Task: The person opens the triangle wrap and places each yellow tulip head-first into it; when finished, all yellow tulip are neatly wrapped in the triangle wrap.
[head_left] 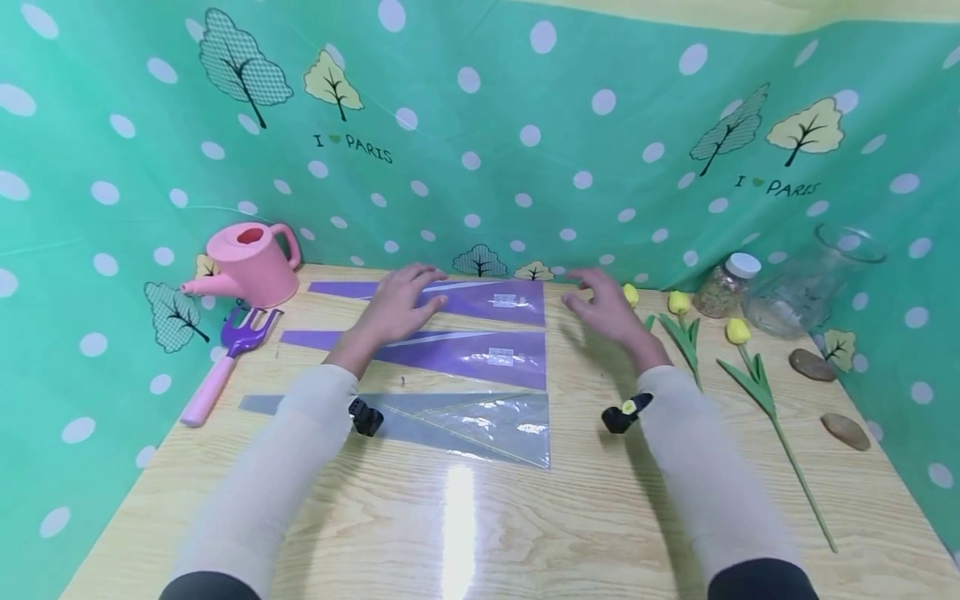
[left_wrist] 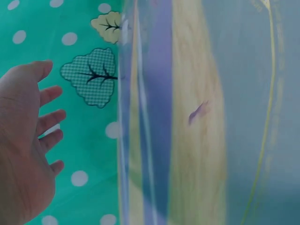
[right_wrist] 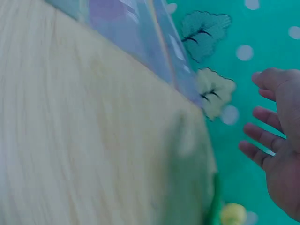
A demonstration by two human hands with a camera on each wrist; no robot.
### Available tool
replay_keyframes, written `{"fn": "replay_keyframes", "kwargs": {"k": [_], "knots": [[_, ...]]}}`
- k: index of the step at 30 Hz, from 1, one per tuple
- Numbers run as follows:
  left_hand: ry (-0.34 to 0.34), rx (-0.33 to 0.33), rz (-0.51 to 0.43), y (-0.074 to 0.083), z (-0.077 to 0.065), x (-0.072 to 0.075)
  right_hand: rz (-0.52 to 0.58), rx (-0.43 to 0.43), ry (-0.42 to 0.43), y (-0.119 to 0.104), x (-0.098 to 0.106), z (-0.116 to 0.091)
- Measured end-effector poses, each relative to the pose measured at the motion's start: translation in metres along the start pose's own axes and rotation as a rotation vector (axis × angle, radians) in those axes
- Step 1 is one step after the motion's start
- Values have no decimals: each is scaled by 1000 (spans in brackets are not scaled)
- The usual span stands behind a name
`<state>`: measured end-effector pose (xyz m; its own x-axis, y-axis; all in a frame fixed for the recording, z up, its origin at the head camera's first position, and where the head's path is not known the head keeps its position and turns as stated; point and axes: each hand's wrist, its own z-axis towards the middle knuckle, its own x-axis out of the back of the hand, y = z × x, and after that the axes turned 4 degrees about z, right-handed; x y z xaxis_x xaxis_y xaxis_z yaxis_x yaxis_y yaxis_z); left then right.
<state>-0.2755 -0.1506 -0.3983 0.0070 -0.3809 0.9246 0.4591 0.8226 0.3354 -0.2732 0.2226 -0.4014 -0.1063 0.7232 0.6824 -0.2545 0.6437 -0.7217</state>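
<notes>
Three flat, tapered plastic flower sleeves lie in rows on the table: a purple one [head_left: 517, 312] at the back, another purple one [head_left: 480, 367] in the middle and a grey one [head_left: 480, 421] in front. Over the left part of the back purple sleeve is my left hand [head_left: 402, 304], fingers relaxed and spread, holding nothing. My right hand [head_left: 602, 310] hovers beyond the sleeves' right ends, its fingers loosely bent and nothing in them. Just right of it lies a yellow tulip [head_left: 678, 303], partly hidden by the arm. Both wrist views show the hands with gaps between the fingers.
On the left are a pink watering can [head_left: 258, 267] and a garden hand fork [head_left: 232, 354]. A long-stemmed tulip [head_left: 761, 392], a lidded jar [head_left: 726, 287], a clear glass vase [head_left: 795, 292] and two stones [head_left: 812, 365] are on the right. A green curtain [head_left: 525, 167] hangs behind.
</notes>
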Motion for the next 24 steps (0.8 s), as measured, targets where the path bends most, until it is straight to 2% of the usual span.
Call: {"fn": "replay_keyframes", "kwargs": {"k": [7,10,14,20,24], "knots": [[-27,24,-109,0,6,-18,112,-13,32,15,-40,27],[-40,49,-146,3,8,-21,129,-67,47,22,-52,34],[-49,61,-173,6,13,-28,68,-117,69,29,-63,34],[-55,85,-207,7,20,-39,36,-96,122,31,-74,34],[-61,78,-223,9,26,-47,10,-100,155,31,-76,33]]}}
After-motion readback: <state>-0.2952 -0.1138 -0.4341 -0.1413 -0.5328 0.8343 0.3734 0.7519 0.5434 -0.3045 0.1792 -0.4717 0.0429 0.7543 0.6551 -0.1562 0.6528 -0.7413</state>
